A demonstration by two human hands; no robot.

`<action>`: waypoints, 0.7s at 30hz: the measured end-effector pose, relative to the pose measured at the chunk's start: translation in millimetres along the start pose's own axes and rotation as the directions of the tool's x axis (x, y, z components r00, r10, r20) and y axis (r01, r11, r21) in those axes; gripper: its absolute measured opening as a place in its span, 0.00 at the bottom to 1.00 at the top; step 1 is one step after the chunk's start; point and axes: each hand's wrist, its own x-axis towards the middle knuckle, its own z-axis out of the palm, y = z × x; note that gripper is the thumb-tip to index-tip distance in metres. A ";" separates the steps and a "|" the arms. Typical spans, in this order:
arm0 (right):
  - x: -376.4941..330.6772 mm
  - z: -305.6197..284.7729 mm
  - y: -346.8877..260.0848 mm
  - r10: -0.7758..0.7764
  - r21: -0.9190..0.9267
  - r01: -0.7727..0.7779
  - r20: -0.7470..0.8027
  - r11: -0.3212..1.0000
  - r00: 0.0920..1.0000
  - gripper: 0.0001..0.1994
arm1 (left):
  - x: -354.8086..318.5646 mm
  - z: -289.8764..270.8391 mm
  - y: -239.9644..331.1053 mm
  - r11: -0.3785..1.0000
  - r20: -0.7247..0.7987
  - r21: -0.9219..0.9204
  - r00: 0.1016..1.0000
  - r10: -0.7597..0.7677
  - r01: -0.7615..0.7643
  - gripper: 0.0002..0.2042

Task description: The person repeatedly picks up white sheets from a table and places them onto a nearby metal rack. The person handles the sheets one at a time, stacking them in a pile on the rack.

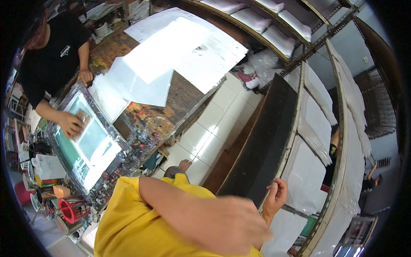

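My left hand (pixel 235 225) is smeared by motion. Its bare forearm reaches across my yellow shirt (pixel 128 227) from the left, and the fingers cannot be made out. Beyond it, my right hand (pixel 276 198) is raised beside the rack rail (pixel 283 165), its fingers curled in toward the thumb. Whatever it may pinch is too small to see. Closest to that hand are a white sheet stack (pixel 305 177) on the rack and a long black board (pixel 259 150).
At left, another person's hand (pixel 70 125) rubs a brown block over a framed printing screen (pixel 92 132). Large white sheets (pixel 171 47) cover part of a paint-stained table (pixel 150 122). Tall racks of sheets stand right. A red container (pixel 68 210) sits lower left; tiled floor (pixel 209 124) lies between.
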 end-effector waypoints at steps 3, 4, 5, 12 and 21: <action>12.7 9.1 4.4 0.000 -0.021 0.001 0.052 1.000 0.999 0.06 | -43.9 -44.4 -93.4 0.814 -0.289 0.324 0.870 -0.399 0.481 0.15; 14.5 13.1 7.8 0.037 -0.008 -0.037 0.056 0.999 0.998 0.06 | -62.7 -66.0 -127.8 0.543 -0.566 0.384 0.655 -0.501 0.747 0.15; 14.0 16.4 11.5 0.079 0.012 -0.079 0.061 0.997 0.995 0.06 | -86.5 -91.7 -159.4 0.178 -0.754 0.436 0.466 -0.464 0.882 0.15; 11.3 54.8 44.1 0.301 0.072 -0.312 0.138 0.947 0.944 0.09 | -242.5 -166.8 -251.7 -0.457 -0.909 0.322 0.134 -0.396 0.829 0.11; 44.5 134.6 48.7 0.359 0.200 -0.487 0.457 0.850 0.814 0.16 | -174.4 -85.8 -275.4 0.177 -0.724 0.361 0.395 -0.566 0.916 0.10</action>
